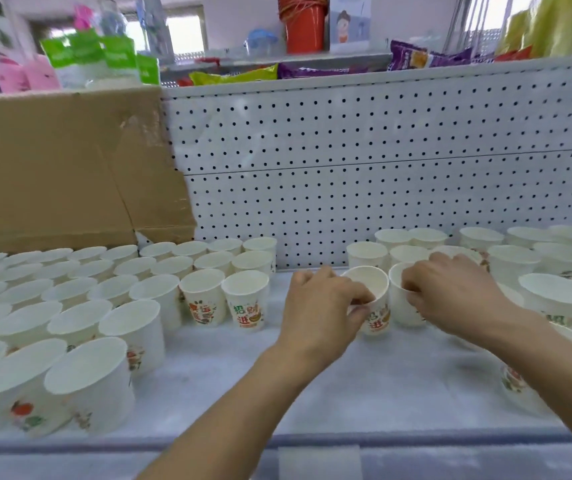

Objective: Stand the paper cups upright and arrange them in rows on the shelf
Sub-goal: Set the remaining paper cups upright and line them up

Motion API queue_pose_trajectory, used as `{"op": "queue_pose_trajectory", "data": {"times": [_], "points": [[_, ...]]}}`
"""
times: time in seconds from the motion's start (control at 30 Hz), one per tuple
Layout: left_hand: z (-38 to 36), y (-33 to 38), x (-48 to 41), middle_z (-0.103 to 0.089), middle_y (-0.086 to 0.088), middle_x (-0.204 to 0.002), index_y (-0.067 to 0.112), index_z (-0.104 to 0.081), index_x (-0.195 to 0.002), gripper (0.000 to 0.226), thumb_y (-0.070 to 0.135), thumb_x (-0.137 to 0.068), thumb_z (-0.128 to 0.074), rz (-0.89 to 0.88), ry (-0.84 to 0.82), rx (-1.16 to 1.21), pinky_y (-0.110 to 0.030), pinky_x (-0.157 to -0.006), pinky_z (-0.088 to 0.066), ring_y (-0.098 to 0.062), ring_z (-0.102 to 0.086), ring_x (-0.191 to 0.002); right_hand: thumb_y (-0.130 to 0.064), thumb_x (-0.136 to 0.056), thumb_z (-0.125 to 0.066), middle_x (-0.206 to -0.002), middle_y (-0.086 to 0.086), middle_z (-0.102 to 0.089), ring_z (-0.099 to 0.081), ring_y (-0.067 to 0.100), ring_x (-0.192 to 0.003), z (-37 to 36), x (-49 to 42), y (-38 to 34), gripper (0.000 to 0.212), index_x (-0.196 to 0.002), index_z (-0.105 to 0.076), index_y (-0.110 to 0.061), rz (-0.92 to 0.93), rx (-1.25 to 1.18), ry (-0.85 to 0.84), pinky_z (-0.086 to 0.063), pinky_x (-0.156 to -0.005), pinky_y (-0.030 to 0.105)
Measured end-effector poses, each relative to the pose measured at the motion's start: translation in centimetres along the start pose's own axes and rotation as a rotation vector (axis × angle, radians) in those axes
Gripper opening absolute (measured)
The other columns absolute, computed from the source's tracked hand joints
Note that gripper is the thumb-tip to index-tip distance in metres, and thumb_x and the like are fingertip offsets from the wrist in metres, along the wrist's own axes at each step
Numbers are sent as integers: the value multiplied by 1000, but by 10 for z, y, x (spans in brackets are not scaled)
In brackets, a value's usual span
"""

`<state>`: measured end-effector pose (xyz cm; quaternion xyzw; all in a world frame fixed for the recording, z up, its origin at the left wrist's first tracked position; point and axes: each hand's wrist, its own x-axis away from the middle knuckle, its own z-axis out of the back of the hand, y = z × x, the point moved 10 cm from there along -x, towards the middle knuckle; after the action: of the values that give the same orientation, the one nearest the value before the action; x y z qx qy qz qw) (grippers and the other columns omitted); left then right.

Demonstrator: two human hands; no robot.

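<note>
White paper cups with red and green print stand upright on the white shelf [312, 393]. Several tidy rows of cups [80, 296] fill its left half, ending at a cup [245, 301] near the middle. A looser group of cups [513, 261] stands on the right. My left hand [319, 310] pinches the rim of one upright cup [372, 289] in the gap between the groups. Just to its right, my right hand [457, 292] grips the rim of a neighbouring upright cup [400, 299], which the hand partly hides.
A white pegboard back panel [364, 161] closes the shelf behind the cups. A brown cardboard box [63, 168] stands at the back left. Snack bags [312, 69] and an orange cup stack [303, 26] sit on the shelf above. The shelf's front edge [312, 441] runs below my arms.
</note>
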<state>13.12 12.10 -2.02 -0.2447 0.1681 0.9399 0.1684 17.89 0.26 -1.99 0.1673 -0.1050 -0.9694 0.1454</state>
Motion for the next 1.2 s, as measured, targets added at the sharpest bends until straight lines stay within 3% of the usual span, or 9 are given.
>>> {"op": "queue_pose_trajectory", "data": {"times": [0.17, 0.3, 0.43, 0.53, 0.63, 0.7, 0.8, 1.0, 1.2], "points": [[26, -27, 50, -67, 19, -101, 36, -70, -105, 16, 36, -91, -61, 168, 131, 162, -26, -88, -26, -2, -46, -100, -35, -97, -43, -81, -7, -57, -50, 15, -84, 20, 15, -45, 23, -81, -56, -24, 213, -230, 134, -29, -71, 31], [44, -53, 73, -64, 25, -98, 38, -69, -105, 16, 35, -91, -61, 116, 2, 12, -28, -92, -24, -1, -46, -102, -39, -97, -46, -83, -9, -59, -48, 15, -87, 35, 29, -91, 24, -85, -62, -24, 378, -403, 207, -31, -78, 31], [69, -80, 79, -55, 29, -90, 39, -69, -104, 15, 34, -91, -60, 98, -136, -96, -29, -99, -23, 2, -45, -104, -39, -91, -59, -75, -16, -55, -46, 12, -78, 36, 32, -121, 16, -86, -68, -27, 487, -599, 238, -30, -72, 30], [76, -88, 80, -56, 26, -95, 38, -68, -104, 15, 35, -91, -61, 63, -243, -158, -29, -102, -23, 3, -42, -105, -46, -80, -64, -91, -14, -61, -50, 11, -88, 34, 33, -125, 22, -94, -70, -29, 464, -699, 256, -37, -77, 31], [82, -91, 80, -54, 25, -108, 41, -62, -109, 30, 47, -80, -70, 39, -235, -114, -31, -102, -28, 2, -40, -108, -49, -70, -73, -120, -16, -54, -46, 8, -113, 31, 36, -111, 54, -120, -60, -35, 392, -821, 273, -35, -95, 24], [87, -93, 78, -50, 25, -119, 42, -55, -118, 55, 62, -70, -71, 86, -180, -76, -32, -103, -31, -1, -39, -114, -48, -67, -80, -134, -21, -41, -36, 0, -125, 19, 32, -100, 80, -137, -43, -38, 304, -914, 160, -28, -104, 19], [80, -101, 71, -53, 19, -126, 38, -51, -125, 78, 82, -62, -59, 204, -186, -217, -34, -102, -32, -8, -45, -117, -48, -61, -83, -139, -22, -35, -38, -3, -125, -8, 23, -94, 103, -146, -26, -40, 196, -1020, -43, -34, -106, 25], [75, -115, 64, -61, 19, -113, 34, -56, -116, 62, 69, -66, -66, 213, -247, -196, -33, -99, -30, -6, -53, -104, -35, -67, -83, -121, -17, -53, -50, -7, -104, -15, 20, -107, 84, -136, -36, -45, 153, -1107, -21, -40, -80, 14], [92, -142, 68, -60, 17, -115, 32, -52, -123, 66, 57, -66, -76, 223, -374, -195, -34, -103, -27, -4, -51, -106, -39, -68, -77, -112, -19, -50, -51, 2, -103, -6, 18, -150, 82, -135, -31, -43, 160, -1138, 38, -41, -89, 22]]}}
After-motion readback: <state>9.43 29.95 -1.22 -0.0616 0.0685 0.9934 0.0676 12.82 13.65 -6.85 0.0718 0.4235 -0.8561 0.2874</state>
